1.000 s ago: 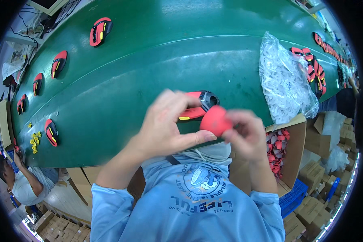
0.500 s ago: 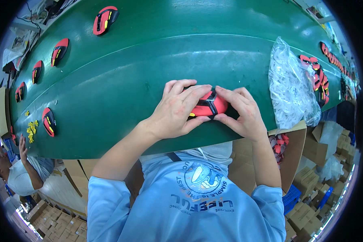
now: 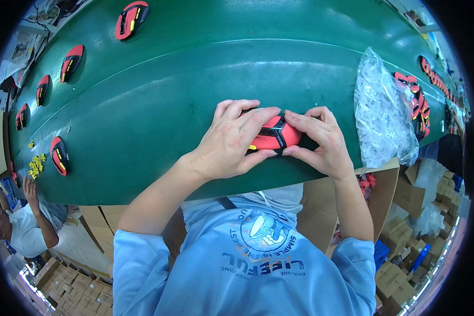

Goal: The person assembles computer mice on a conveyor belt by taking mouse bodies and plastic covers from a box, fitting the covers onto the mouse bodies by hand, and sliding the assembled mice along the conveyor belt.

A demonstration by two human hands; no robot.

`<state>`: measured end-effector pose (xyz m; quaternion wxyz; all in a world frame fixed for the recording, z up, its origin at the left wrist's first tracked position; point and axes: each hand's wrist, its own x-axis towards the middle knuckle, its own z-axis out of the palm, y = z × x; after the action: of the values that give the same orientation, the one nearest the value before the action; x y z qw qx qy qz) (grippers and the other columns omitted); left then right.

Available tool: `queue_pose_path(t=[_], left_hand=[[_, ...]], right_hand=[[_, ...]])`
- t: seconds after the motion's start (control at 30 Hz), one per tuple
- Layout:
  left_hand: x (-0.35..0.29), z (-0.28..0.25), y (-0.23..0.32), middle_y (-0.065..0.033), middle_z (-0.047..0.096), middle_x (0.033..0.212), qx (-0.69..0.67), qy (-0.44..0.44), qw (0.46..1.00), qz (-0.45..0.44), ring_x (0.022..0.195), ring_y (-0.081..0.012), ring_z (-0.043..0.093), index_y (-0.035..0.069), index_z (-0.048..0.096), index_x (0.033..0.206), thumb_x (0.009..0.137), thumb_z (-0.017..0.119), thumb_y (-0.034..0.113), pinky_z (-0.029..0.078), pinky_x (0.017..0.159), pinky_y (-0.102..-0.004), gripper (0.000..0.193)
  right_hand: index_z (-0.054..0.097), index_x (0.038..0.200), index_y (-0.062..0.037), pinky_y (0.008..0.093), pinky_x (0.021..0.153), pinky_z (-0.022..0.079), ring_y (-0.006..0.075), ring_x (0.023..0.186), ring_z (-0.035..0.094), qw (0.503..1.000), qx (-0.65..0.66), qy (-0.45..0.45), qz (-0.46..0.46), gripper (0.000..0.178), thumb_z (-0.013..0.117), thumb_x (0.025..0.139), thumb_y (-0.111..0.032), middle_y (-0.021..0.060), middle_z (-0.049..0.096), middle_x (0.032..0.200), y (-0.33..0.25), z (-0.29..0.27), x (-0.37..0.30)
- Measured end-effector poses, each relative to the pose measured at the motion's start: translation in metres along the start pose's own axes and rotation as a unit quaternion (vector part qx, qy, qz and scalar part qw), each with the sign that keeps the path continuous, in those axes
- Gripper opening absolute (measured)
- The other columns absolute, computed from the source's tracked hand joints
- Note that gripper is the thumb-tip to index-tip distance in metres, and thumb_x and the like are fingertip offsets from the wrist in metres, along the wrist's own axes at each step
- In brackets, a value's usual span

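A red and black computer mouse shell (image 3: 271, 138) with a yellow strip on its side is gripped between both my hands, just over the green table. My left hand (image 3: 229, 137) covers its left end, fingers over the top and thumb along the near side. At the right end, my right hand (image 3: 321, 142) pinches the shell between fingers and thumb. The palm and fingers hide part of its left side. A similar mouse shell (image 3: 59, 156) lies farther left, beside a pile of small yellow pieces (image 3: 36, 166).
More mouse shells (image 3: 71, 63) lie along the far left of the green table (image 3: 158, 110). A clear plastic bag of translucent parts (image 3: 382, 113) and a cluster of red shells (image 3: 420, 108) are at right. An open carton (image 3: 382, 195) stands below. A co-worker's hand (image 3: 30, 192) is near the yellow pieces.
My hands still grip the mouse shell, and my right hand has shifted slightly right. The co-worker's hand has come closer to the yellow pieces. The whole view has shifted a little.
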<state>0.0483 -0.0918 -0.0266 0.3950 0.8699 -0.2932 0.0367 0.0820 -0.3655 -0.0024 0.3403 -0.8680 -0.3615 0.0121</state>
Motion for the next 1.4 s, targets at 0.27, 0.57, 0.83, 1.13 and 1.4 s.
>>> queue_pose_path(t=[0.27,0.57,0.83,1.13,1.4], left_hand=[[0.003,-0.003,0.002,-0.0086,0.065,0.149,0.007,-0.007,1.0,0.008,0.135,-0.0375,0.056,0.006,0.056,0.15,0.08,0.092,0.029,0.041,0.113,-0.051,0.082],[0.016,-0.001,-0.006,-0.0129,0.063,0.152,0.05,-0.024,0.988,0.141,0.134,-0.0374,0.063,0.003,0.058,0.148,0.083,0.09,0.022,0.052,0.112,-0.0491,0.075],[0.016,-0.002,-0.006,-0.0163,0.066,0.148,0.007,-0.008,0.995,0.097,0.136,-0.0387,0.063,0.003,0.058,0.149,0.084,0.09,0.022,0.053,0.114,-0.0493,0.074],[0.025,-0.001,-0.003,-0.0115,0.069,0.146,0.115,-0.036,0.972,0.2,0.133,-0.0339,0.066,0.007,0.071,0.136,0.089,0.082,0.023,0.055,0.111,-0.0465,0.05],[0.008,0.008,-0.018,-0.0147,0.064,0.142,-0.062,-0.079,0.991,0.089,0.132,-0.041,0.059,0.009,0.069,0.136,0.081,0.083,0.018,0.049,0.113,-0.0565,0.057]], right_hand=[[0.074,0.137,-0.0112,0.0394,0.082,0.049,0.024,0.088,0.061,0.998,-0.06,0.013,0.029,0.069,0.092,0.077,-0.041,0.0047,0.077,0.135,-0.009,0.005,-0.012],[0.075,0.138,-0.0138,0.0407,0.082,0.049,0.0239,0.089,0.06,0.997,-0.069,0.009,0.021,0.072,0.091,0.076,-0.045,0.0007,0.079,0.118,0.004,0.006,-0.009],[0.077,0.134,-0.0129,0.0393,0.082,0.047,0.0233,0.086,0.059,0.997,-0.071,0.026,0.013,0.07,0.091,0.076,-0.049,0.0014,0.078,0.104,0.007,0.002,-0.008],[0.08,0.127,-0.0101,0.0418,0.089,0.056,0.0275,0.095,0.068,0.981,0.062,0.053,0.177,0.048,0.088,0.085,-0.033,0.0113,0.079,0.107,0.009,-0.029,0.005],[0.079,0.118,-0.0136,0.0432,0.089,0.05,0.0291,0.101,0.067,0.992,0.032,0.118,-0.031,0.041,0.076,0.095,-0.048,0.0073,0.078,0.107,-0.054,0.056,0.078]])
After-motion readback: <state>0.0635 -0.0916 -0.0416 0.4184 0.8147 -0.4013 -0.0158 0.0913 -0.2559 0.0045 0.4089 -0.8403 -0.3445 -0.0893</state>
